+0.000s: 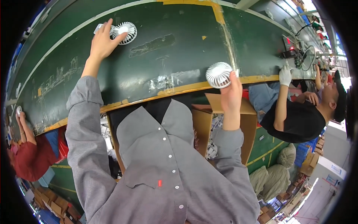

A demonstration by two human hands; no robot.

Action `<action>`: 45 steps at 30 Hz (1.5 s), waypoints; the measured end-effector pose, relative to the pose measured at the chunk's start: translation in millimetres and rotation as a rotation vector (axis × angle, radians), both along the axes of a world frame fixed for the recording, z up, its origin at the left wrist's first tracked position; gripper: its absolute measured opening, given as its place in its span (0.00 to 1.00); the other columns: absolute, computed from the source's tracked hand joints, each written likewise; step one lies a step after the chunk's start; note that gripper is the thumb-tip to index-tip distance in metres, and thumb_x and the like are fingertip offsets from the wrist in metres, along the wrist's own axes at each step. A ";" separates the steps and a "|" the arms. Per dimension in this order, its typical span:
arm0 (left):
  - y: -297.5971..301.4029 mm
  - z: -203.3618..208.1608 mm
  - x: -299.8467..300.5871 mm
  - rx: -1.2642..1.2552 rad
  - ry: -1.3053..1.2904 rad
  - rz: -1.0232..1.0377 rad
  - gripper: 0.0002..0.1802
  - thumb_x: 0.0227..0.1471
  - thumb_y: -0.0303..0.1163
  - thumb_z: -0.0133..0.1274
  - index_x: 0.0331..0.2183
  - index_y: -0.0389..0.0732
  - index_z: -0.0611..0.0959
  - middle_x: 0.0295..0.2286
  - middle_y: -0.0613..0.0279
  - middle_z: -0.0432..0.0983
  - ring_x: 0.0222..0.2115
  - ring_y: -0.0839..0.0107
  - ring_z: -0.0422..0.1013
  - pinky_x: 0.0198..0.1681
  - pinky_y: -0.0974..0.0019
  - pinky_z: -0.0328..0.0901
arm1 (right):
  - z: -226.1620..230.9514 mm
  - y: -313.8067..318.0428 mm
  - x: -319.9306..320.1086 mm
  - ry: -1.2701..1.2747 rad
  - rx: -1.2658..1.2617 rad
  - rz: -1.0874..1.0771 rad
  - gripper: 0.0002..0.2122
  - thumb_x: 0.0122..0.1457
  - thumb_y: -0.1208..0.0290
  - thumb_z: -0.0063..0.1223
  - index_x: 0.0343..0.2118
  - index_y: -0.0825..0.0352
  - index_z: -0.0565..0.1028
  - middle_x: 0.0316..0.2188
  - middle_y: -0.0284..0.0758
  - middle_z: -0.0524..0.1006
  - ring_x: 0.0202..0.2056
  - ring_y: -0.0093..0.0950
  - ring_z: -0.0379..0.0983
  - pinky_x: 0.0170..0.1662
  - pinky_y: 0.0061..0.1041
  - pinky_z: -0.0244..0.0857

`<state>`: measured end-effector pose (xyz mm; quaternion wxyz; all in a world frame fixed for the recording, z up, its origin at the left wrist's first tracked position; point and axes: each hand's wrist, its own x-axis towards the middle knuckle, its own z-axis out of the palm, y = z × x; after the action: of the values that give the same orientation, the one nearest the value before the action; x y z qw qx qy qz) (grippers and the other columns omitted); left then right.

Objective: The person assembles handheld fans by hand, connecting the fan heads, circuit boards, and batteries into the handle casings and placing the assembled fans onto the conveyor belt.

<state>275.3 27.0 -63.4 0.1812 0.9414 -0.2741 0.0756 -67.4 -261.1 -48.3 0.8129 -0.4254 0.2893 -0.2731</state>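
Note:
At the far left of the green work surface, my left hand (103,42) reaches over a white handheld fan (126,33). Its fingers lie across the fan's handle and its thumb rests along the round slatted cage, closed loosely about it. A second white handheld fan (219,75) is in my right hand (232,93), close to the table's near edge. The right thumb lies against the side of this fan, and the slatted cage faces up. Its handle is mostly hidden by the palm.
The green table (149,67) has a worn yellow near edge and scraps of tape. Below it, an open cardboard box (248,130) stands by my right forearm. A co-worker in a black top (298,115) sits at the right, near a small device with cables (294,52). Another person in red (35,160) is at left.

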 end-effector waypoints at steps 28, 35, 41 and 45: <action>2.8 87.1 -217.6 -1.546 1.532 -0.211 0.55 0.50 0.75 0.15 0.53 0.35 0.69 0.44 0.42 0.74 0.40 0.56 0.76 0.41 0.60 0.73 | 32.4 105.2 11.7 -0.220 0.022 0.729 0.17 0.46 0.76 0.52 0.42 0.71 0.69 0.21 0.35 0.71 0.23 0.26 0.70 0.32 0.26 0.65; 10.3 55.0 -247.9 -1.763 1.413 -0.117 0.52 0.53 0.72 0.17 0.60 0.37 0.61 0.53 0.43 0.67 0.56 0.50 0.62 0.58 0.50 0.57 | 30.3 116.3 14.3 -0.369 0.166 1.032 0.41 0.49 0.41 0.47 0.52 0.79 0.64 0.45 0.52 0.72 0.51 0.42 0.69 0.57 0.35 0.59; 27.0 36.8 -243.3 -1.743 1.100 -0.208 0.41 0.62 0.62 0.20 0.57 0.38 0.65 0.54 0.59 0.66 0.56 0.65 0.61 0.60 0.57 0.53 | 29.6 129.9 24.7 -0.348 0.234 1.014 0.20 0.66 0.61 0.34 0.45 0.76 0.69 0.38 0.51 0.76 0.45 0.39 0.72 0.59 0.39 0.56; 27.9 26.7 -248.3 -1.404 0.980 0.057 0.39 0.63 0.59 0.24 0.51 0.34 0.73 0.46 0.55 0.74 0.48 0.66 0.69 0.53 0.61 0.61 | 39.7 131.7 22.3 -0.295 0.040 0.894 0.14 0.64 0.61 0.41 0.29 0.67 0.69 0.23 0.40 0.73 0.31 0.34 0.72 0.54 0.42 0.60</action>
<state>27.0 54.9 -36.7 0.8184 0.5439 -0.0305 -0.1830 -45.1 -129.4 -8.7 0.8912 -0.4492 -0.0356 0.0521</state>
